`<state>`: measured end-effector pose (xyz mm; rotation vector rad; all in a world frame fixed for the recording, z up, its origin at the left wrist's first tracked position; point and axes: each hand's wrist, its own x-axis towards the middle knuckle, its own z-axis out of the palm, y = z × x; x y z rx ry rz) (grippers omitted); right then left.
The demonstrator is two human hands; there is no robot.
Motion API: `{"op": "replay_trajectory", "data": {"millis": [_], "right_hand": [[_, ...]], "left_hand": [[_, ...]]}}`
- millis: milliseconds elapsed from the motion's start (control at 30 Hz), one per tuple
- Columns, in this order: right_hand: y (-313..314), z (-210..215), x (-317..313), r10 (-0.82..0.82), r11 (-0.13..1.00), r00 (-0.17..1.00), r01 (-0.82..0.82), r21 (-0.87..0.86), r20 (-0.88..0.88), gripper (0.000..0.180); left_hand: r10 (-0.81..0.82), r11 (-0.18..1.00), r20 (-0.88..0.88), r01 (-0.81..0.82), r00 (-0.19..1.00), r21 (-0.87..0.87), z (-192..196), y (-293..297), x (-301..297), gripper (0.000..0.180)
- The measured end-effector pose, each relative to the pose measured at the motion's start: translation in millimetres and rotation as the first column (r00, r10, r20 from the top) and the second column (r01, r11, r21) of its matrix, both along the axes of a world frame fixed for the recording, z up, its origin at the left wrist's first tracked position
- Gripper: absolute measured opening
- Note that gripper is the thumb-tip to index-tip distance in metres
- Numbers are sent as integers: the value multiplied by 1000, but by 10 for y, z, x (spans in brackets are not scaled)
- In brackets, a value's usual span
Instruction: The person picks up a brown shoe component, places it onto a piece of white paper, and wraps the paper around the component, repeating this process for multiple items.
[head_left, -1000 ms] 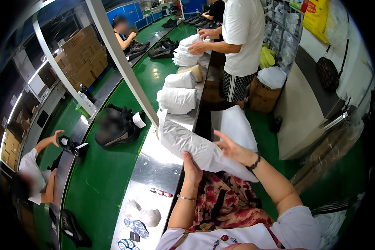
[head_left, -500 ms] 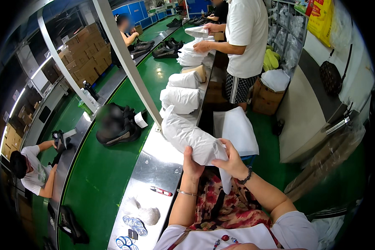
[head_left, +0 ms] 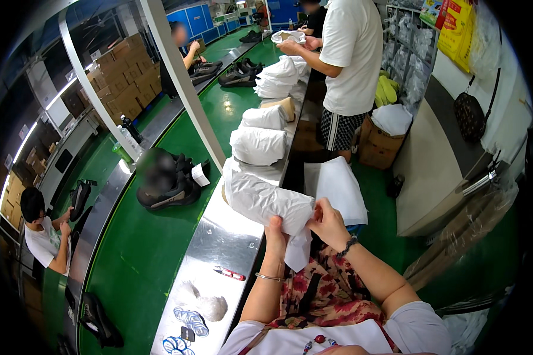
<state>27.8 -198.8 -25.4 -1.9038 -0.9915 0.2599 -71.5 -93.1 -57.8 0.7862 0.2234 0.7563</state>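
A: What are the hands doing?
B: Both are grasping. The left hand (head_left: 274,239) has its thumb against the near side of a white paper-wrapped bundle (head_left: 266,198); the right hand (head_left: 330,225) pinches the paper at the right end.
A: Any loose paper?
B: A flap (head_left: 298,253) hangs down between the hands.
A: Where's the bundle itself?
B: It stretches forward and left from the hands, over the metal tabletop (head_left: 219,234). I can't tell whether its far end touches down.
A: What's around them?
B: Ahead of the hands, more white bundles (head_left: 257,146) lie in a row. White sheets (head_left: 337,188) lie just beyond the right hand. Red-handled snips (head_left: 229,273) lie left of the left forearm, and black shoes (head_left: 170,193) stand farther left, on the green belt (head_left: 154,248).
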Motion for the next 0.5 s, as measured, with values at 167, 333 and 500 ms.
{"op": "replay_trajectory", "data": {"millis": [167,333,500], "right_hand": [[77,-17,-47,426,859,485,49,510,-763,39],[8,49,-104,744,665,-129,246,705,-656,45],[132,1,-123,795,584,-75,364,725,-602,35]], "left_hand": [[40,991,-6,-39,999,126,-36,-8,8,83],[-48,998,50,46,998,31,-59,78,-16,86],[-75,997,181,78,981,-13,-9,-54,91,92]]}}
